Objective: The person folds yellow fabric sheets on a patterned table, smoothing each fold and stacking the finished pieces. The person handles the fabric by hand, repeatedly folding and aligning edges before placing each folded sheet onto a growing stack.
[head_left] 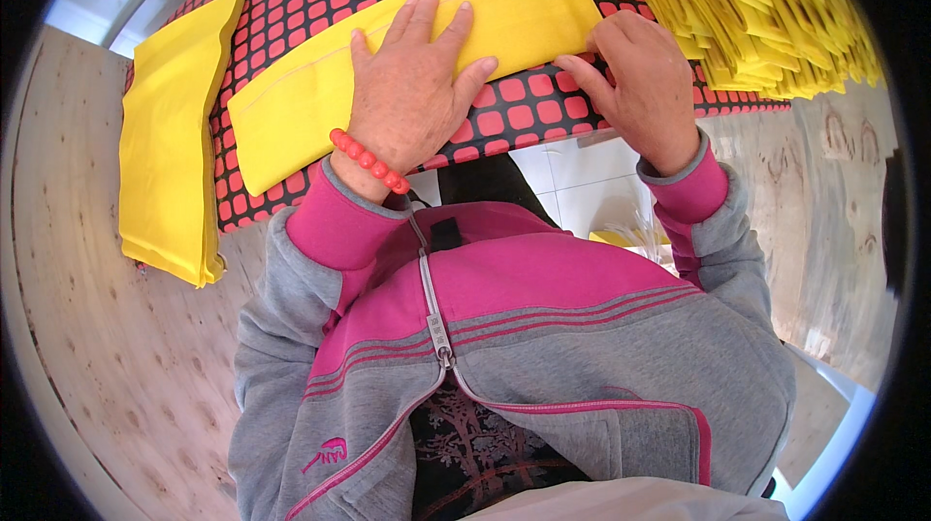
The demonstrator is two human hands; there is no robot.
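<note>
A long folded piece of yellow cloth [529,12] lies slantwise across the table, with a faint line of stitching along its far side. My left hand [412,85] presses flat on its middle, fingers spread, a red bead bracelet at the wrist. At the cloth's right end, my right hand [648,85] is closed with curled fingers over the near corner. Its thumb sits against the near edge, and the fingertips are partly hidden.
A flat yellow cloth stack [170,133] hangs over the table's left edge. At the far right is a thick pile of folded yellow pieces [766,12]. The table has a black cover with red squares [504,119]. Pale wooden boards [107,327] flank it.
</note>
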